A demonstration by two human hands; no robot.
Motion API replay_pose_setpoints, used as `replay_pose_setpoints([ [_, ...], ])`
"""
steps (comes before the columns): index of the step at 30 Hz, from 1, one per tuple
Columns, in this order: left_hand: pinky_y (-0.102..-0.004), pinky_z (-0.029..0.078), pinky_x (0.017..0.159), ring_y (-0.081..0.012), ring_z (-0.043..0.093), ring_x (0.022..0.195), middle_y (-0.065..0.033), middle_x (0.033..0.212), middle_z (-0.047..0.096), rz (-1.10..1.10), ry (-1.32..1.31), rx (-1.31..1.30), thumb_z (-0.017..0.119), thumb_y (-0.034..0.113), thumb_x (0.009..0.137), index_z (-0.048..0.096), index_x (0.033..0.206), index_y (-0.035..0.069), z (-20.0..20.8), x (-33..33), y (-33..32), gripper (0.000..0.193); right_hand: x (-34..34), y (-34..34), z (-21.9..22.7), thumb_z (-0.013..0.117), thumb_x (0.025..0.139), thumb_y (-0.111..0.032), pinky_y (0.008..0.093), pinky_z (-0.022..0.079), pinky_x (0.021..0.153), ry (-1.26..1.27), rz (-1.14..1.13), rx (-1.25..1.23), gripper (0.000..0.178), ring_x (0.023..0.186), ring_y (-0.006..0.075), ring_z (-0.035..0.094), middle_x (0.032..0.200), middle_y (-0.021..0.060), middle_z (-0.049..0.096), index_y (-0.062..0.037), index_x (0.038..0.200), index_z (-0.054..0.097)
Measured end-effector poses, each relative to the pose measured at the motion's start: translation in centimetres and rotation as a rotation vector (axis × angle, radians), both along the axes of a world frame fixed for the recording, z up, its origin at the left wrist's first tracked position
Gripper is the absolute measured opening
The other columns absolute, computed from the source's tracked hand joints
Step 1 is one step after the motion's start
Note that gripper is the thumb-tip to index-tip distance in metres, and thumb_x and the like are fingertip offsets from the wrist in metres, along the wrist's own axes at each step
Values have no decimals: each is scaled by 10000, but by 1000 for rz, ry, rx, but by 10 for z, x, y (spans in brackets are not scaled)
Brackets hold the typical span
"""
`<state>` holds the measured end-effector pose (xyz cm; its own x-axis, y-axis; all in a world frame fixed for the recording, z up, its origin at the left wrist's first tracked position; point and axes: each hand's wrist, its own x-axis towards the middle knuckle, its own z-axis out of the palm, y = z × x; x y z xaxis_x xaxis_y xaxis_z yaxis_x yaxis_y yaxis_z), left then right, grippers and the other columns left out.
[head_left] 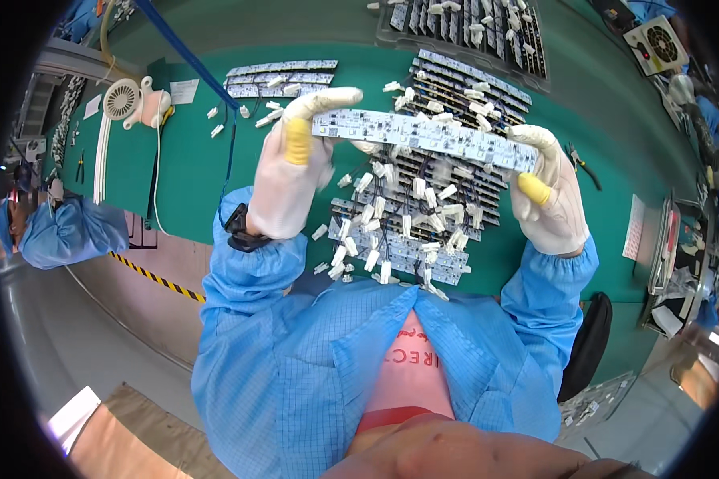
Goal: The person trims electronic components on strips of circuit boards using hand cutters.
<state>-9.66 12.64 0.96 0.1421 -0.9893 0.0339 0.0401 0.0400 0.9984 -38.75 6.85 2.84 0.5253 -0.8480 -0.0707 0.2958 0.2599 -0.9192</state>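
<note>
A long white circuit board strip (423, 137) with small components on its face is held up across the bench between my two hands. My left hand (284, 180), in a white glove with a yellow fingertip cover, grips its left end. At the other end, my right hand (553, 195), gloved the same way, pinches the strip between thumb and fingers. Beneath it lies a pile of similar strips (407, 254) with dark wires and many white connectors (373, 259). More strips (439, 68) are stacked just beyond the held one, partly hidden by it.
A short stack of strips (281, 89) lies back left, near a small pink-white fan (122, 100). A plastic tray (543, 68) of strips stands at the back. Cutters (587, 169) lie right. A blue cord (188, 56) hangs at left. Another person's blue sleeve (76, 231) shows far left.
</note>
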Motion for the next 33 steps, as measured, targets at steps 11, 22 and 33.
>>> replay_pose_setpoints([
  [11,-317,490,742,-235,656,906,-129,877,669,272,-643,96,460,142,876,676,931,76,-67,208,-126,232,-31,-119,-95,666,811,-293,416,489,807,1682,-349,-987,316,1028,317,551,1113,51,581,-141,1081,607],
  [22,-340,416,944,-199,575,1044,-82,991,658,-38,-217,-338,616,390,882,485,1281,20,13,30,-35,560,-6,-21,9,742,794,-217,242,490,610,-94,-373,-347,461,761,159,632,959,86,603,10,1127,518],
  [33,-284,518,738,-169,638,847,-100,1026,635,-105,-114,-238,760,335,725,655,1041,20,-6,-11,2,458,-8,11,5,644,874,-331,190,388,487,451,-310,-227,448,532,68,506,746,25,566,13,1140,535],
])
